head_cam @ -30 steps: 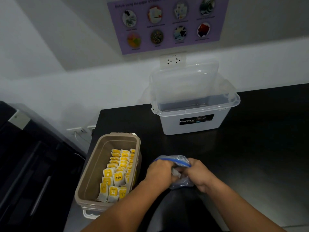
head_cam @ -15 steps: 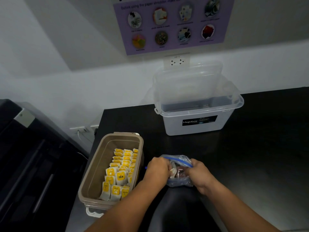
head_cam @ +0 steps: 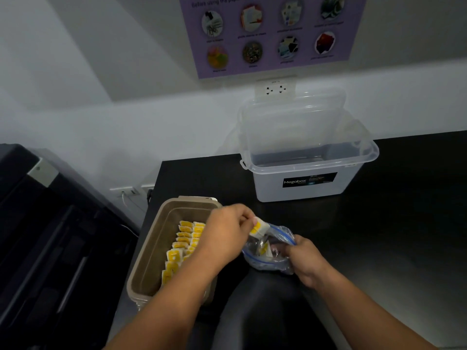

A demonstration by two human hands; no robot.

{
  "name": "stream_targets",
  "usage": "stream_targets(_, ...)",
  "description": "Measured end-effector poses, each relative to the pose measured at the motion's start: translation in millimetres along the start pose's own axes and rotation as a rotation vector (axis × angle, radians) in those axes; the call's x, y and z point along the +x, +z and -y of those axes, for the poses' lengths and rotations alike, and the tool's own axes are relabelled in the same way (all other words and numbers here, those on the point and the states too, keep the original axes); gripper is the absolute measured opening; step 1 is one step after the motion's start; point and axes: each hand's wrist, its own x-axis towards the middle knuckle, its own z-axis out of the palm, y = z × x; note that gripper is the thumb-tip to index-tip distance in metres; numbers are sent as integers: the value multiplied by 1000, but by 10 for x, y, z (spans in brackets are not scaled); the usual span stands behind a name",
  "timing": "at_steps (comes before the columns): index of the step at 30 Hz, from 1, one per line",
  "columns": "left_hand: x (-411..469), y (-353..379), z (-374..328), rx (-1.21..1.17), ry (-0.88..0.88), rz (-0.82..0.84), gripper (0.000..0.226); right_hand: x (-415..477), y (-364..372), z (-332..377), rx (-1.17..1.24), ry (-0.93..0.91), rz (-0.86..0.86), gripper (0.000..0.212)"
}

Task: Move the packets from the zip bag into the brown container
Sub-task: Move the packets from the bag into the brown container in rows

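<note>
A clear zip bag [head_cam: 271, 251] with a blue seal lies on the black counter, its mouth open. My right hand [head_cam: 302, 258] grips the bag's right edge. My left hand [head_cam: 227, 234] pinches a small stack of yellow-and-white tea packets [head_cam: 259, 227] just above the bag's mouth, beside the brown container's right wall. The brown container [head_cam: 154, 251] stands open to the left, with several yellow packets [head_cam: 183, 242] in upright rows along its right side. A few packets show inside the bag.
A translucent Megabox storage box [head_cam: 308, 170] stands open at the back of the black counter [head_cam: 391, 223], its lid leaning on the wall. A dark machine [head_cam: 38, 236] fills the left. A wall socket and a purple poster hang above.
My left hand has come out of the bag holding packets and risen toward the brown container. The right hand keeps its hold on the bag.
</note>
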Motion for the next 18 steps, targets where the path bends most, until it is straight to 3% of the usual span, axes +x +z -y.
stream_targets(4,-82,-584,136,-82,-34,-137,2,17,50,-3,56,6,-3,34)
stream_targets(7,-131,-894,340,-33,-37,-140,6,-12,92,-14,70,-3,-18,34)
stream_targets(13,-171,-1024,842,60,-36,231,7,-88,190,-120,83,-16,-81,35)
stream_targets(18,-100,-792,1094,186,10,516,11,-216,258,-141,142,-52,-128,19)
